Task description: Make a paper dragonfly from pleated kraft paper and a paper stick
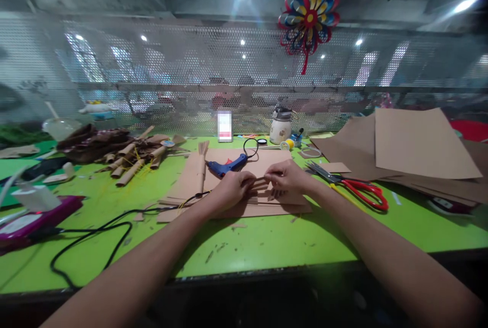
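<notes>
Between my two hands a thin strip of brown paper (260,179) is stretched, level, above the stacked brown sheets. My left hand (234,188) pinches its left end, and my right hand (285,177) pinches the right end. Below them lie more cut strips (263,199), partly hidden by my fingers. Just behind my left hand a blue glue gun (227,166) rests on the brown sheets (267,157). Left of the glue gun lies a rolled paper piece (201,168) with a fringed top.
Red-handled scissors (366,193) and large brown sheets (423,145) lie at the right. Paper rolls (129,165) and a purple power strip (41,224) are at the left, with a black cable (127,213) crossing the green table (244,251). A jar (280,127) and a phone (224,126) stand behind.
</notes>
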Demonstrator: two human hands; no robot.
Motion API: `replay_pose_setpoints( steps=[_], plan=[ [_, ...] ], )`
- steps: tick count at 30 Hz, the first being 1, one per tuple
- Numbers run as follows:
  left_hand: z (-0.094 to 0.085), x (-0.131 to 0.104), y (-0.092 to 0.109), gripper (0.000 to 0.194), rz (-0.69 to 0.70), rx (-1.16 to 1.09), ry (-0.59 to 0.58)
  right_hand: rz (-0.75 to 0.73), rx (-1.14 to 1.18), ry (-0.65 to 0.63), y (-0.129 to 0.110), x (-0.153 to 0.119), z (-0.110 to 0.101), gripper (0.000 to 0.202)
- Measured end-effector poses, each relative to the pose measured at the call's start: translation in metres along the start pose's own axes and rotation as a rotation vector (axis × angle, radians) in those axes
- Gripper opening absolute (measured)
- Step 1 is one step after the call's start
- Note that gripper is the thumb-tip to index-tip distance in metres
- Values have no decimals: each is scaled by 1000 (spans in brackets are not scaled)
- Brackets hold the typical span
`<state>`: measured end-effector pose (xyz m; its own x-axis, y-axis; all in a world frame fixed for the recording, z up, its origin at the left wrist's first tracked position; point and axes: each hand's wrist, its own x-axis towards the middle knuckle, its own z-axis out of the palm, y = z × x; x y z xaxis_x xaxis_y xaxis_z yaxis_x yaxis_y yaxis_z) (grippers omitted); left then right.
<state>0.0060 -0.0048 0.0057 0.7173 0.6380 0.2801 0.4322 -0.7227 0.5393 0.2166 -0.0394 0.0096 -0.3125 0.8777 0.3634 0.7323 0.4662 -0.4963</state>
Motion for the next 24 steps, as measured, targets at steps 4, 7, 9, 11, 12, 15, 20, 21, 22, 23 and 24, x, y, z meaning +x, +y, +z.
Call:
replay_pose_setpoints(
  steps=[4,7,9,11,12,15,20,21,22,23,24],
  plan=[
    [0,0,-1,26,2,-38,-2,16,32,-4,0,-1,-2,20],
    [1,-1,2,26,7,-39,-9,30,79,-42,0,-1,-2,20],
    [1,-2,5,26,-1,-38,-6,34,104,-73,0,-2,-2,20],
    [0,-2,8,27,-14,-28,0,42,125,-98,-1,-2,-2,21],
    [0,-2,8,27,-18,-21,3,47,131,-106,-2,-3,-2,21],
    [-1,-1,8,26,-11,-11,20,28,99,-107,-10,-4,-4,25],
    [0,0,4,25,-10,-64,23,-41,76,-153,-21,-9,-6,24],
    [1,0,4,24,-23,-90,17,-29,97,-158,-22,-9,-5,25],
    [2,0,4,24,-39,-119,13,-13,126,-162,-22,-9,-4,26],
    [3,0,4,24,-53,-151,9,6,165,-163,-21,-9,-3,27],
    [4,0,3,25,-63,-185,4,28,209,-166,-20,-9,-1,27]
  ],
)
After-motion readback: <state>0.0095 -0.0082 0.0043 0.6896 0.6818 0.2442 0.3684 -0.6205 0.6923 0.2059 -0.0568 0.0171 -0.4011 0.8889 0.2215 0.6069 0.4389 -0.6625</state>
